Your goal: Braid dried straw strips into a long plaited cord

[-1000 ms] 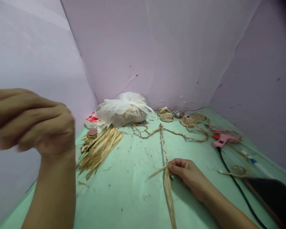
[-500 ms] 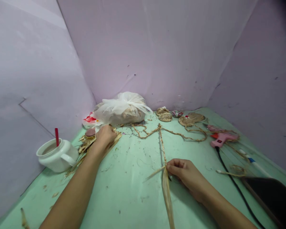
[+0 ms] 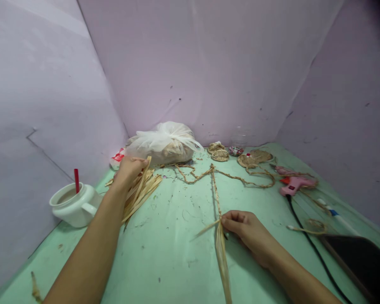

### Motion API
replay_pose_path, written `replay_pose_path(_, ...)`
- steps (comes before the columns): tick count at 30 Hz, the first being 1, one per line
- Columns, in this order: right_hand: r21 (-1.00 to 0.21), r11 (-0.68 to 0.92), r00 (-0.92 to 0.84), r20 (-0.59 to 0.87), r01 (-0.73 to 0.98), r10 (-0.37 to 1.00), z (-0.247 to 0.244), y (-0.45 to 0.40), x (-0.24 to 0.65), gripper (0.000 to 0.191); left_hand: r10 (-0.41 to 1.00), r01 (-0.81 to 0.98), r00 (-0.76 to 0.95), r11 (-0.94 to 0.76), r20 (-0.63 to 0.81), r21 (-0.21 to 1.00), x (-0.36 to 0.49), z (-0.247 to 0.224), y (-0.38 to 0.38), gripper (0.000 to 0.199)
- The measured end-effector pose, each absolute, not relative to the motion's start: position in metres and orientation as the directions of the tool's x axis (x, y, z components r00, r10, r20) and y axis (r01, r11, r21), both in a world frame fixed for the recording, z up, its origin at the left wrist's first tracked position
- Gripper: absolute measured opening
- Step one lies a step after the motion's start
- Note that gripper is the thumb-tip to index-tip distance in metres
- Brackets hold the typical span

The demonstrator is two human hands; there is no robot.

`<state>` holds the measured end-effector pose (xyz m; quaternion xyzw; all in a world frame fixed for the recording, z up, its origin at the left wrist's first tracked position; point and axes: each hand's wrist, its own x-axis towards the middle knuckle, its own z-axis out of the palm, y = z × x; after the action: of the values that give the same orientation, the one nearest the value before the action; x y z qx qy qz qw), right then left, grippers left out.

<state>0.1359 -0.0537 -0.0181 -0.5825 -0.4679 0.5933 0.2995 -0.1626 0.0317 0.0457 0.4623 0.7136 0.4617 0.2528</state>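
Note:
My right hand (image 3: 240,226) pinches a braided cord (image 3: 215,192) of dried plant fibre at the end of its braid. Below the pinch, long loose strands (image 3: 222,261) hang towards me, and a short strand sticks out to the left. At the far left, my left hand (image 3: 131,166) is closed on a flat dried fibre strip (image 3: 147,166), whose tip shows beyond the fingers. Under and beside that hand lies a pile of similar pale strips (image 3: 142,196). The upper cord spreads across the table in a zigzag.
A white pot (image 3: 77,207) with a red stick stands at the left. Behind are a tied plastic bag (image 3: 164,145), coiled fibre pieces (image 3: 220,155) and a container of beads (image 3: 236,150). At the right lie a pink glue gun (image 3: 296,184), its black cable and a dark flat device (image 3: 357,261).
My left hand has lifted a little and shifted left, raising a strip from the pile, which now shows more. My right hand keeps its pinch in the same place.

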Motion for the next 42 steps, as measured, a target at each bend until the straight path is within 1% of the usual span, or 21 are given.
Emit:
replay_pose_path(2, -0.909, -0.377, -0.151, -0.404, 0.178, 0.902, -0.019, -0.053, 0.136, 0.017, 0.884, 0.345, -0.462, 0.104, 0.072, 0.933, -0.163, 0.052, 0.032, 0.026)
replay_pose_path(5, -0.909, -0.374, -0.150, -0.402, 0.185, 0.903, -0.019, -0.053, 0.136, 0.018, 0.888, 0.224, -0.454, 0.040, 0.068, 0.974, -0.160, 0.061, 0.030, 0.024)
replay_pose_path(8, -0.908, -0.374, -0.143, -0.403, 0.189, 0.904, -0.017, -0.054, 0.136, 0.017, 0.923, 0.177, -0.377, -0.006, 0.073, 0.984, -0.142, 0.069, 0.022, 0.021)
replay_pose_path(10, -0.909, -0.375, -0.145, -0.402, 0.181, 0.904, -0.016, -0.054, 0.136, 0.014, 0.980, 0.170, -0.197, 0.029, 0.005, 0.985, -0.118, 0.070, 0.012, 0.022)
replay_pose_path(12, -0.912, -0.376, -0.143, -0.400, 0.167, 0.905, -0.016, -0.054, 0.136, 0.013, 0.991, 0.249, 0.008, 0.124, -0.130, 0.961, -0.088, 0.065, 0.000, 0.019)
replay_pose_path(14, -0.915, -0.374, -0.139, -0.394, 0.152, 0.909, -0.017, -0.054, 0.137, 0.013, 0.925, 0.392, 0.218, 0.208, -0.310, 0.896, -0.057, 0.053, -0.013, 0.014)
replay_pose_path(16, -0.920, -0.368, -0.135, -0.385, 0.136, 0.913, -0.017, -0.054, 0.138, 0.013, 0.860, 0.474, 0.310, 0.230, -0.405, 0.850, -0.032, 0.038, -0.022, 0.010)
replay_pose_path(19, -0.926, -0.357, -0.136, -0.372, 0.123, 0.918, -0.018, -0.053, 0.138, 0.011, 0.857, 0.542, 0.282, 0.228, -0.431, 0.809, -0.015, 0.016, -0.026, 0.007)
replay_pose_path(22, -0.934, -0.340, -0.148, -0.353, 0.108, 0.924, -0.020, -0.053, 0.139, 0.008, 0.856, 0.545, 0.264, 0.247, -0.444, 0.801, -0.014, 0.005, -0.025, 0.014)
replay_pose_path(24, -0.940, -0.331, -0.153, -0.341, 0.089, 0.928, -0.020, -0.052, 0.138, 0.007, 0.840, 0.536, 0.289, 0.255, -0.459, 0.805, -0.014, 0.004, -0.026, 0.018)
replay_pose_path(27, -0.935, -0.345, -0.139, -0.354, 0.085, 0.925, -0.020, -0.052, 0.138, 0.007, 0.823, 0.539, 0.326, 0.242, -0.465, 0.807, -0.013, 0.007, -0.028, 0.017)
replay_pose_path(34, -0.935, -0.344, -0.147, -0.353, 0.087, 0.924, -0.020, -0.052, 0.138, 0.005, 0.833, 0.560, 0.277, 0.264, -0.478, 0.785, -0.007, 0.006, -0.029, 0.011)
replay_pose_path(38, -0.951, -0.300, -0.142, -0.307, 0.072, 0.941, -0.023, -0.052, 0.136, 0.003, 0.806, 0.576, 0.214, 0.353, -0.552, 0.738, -0.006, 0.005, -0.028, 0.008)
replay_pose_path(42, -0.959, -0.276, -0.142, -0.283, 0.066, 0.949, -0.024, -0.052, 0.135, 0.004, 0.745, 0.475, 0.260, 0.455, -0.614, 0.753, 0.000, 0.004, -0.030, 0.008)
